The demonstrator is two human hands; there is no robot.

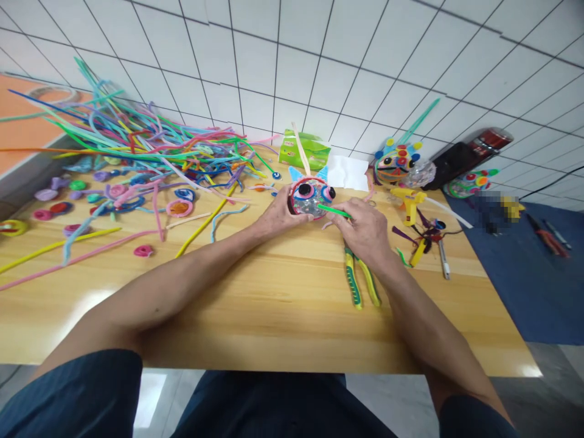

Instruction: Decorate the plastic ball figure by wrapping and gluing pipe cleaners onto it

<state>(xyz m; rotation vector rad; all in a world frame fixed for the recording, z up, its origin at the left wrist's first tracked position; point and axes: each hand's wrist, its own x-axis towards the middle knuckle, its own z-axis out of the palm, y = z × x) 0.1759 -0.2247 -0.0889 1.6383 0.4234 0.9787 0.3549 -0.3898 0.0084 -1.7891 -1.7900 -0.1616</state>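
Observation:
My left hand (277, 214) grips a craft animal face (312, 204) by its left side, thumb underneath. The face has a clear, shiny body, a red rim, blue pointed ears and big black eyes ringed in pink and blue. Pinched in my right hand (365, 230) is a short green pipe cleaner (333, 210), its tip reaching over the lower right of the face. Green-and-yellow-handled pliers (353, 281) lie just below my right hand, their jaws hidden under it.
Loose pipe cleaners (182, 152) and coiled pieces (180, 208) cover the left side. Behind the face lie a green packet (303, 151) and white paper (349, 173). To the right are another decorated face (395, 163), a yellow glue gun (409, 204), a dark bottle (472, 155) and a pen (444, 260).

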